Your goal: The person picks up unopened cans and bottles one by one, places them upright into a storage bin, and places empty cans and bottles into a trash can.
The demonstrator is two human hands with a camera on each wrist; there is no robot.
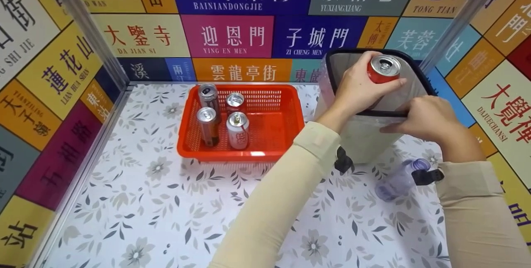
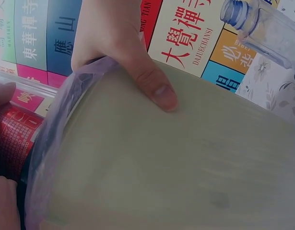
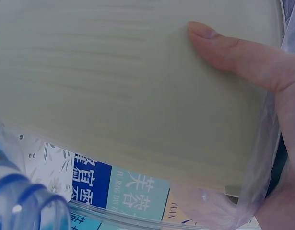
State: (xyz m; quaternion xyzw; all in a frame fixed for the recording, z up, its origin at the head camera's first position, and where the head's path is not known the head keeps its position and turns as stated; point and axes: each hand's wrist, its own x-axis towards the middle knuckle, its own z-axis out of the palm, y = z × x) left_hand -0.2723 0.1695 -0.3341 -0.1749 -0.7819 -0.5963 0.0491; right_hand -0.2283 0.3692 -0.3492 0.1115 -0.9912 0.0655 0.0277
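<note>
My left hand [image 1: 357, 81] grips a red drink can [image 1: 385, 69] by its sides, top up, over the mouth of a pale plastic trash bin [image 1: 365, 141]. Part of that red can shows at the left edge of the left wrist view. With my right hand [image 1: 431, 119] I hold the bin's near right rim, fingers over the edge. The right wrist view has its thumb [image 3: 238, 60] flat on the outer wall. A thin translucent liner [image 2: 46, 158] is folded over the rim. What lies inside the bin is hidden.
Left of the bin stands a red plastic basket [image 1: 265, 156] with several drink cans, among them a white can [image 1: 238, 133]. A clear purplish plastic bottle [image 1: 396, 183] appears to stand in front of the bin, below my right wrist. Sign-printed walls enclose the flower-patterned table [image 1: 137, 201].
</note>
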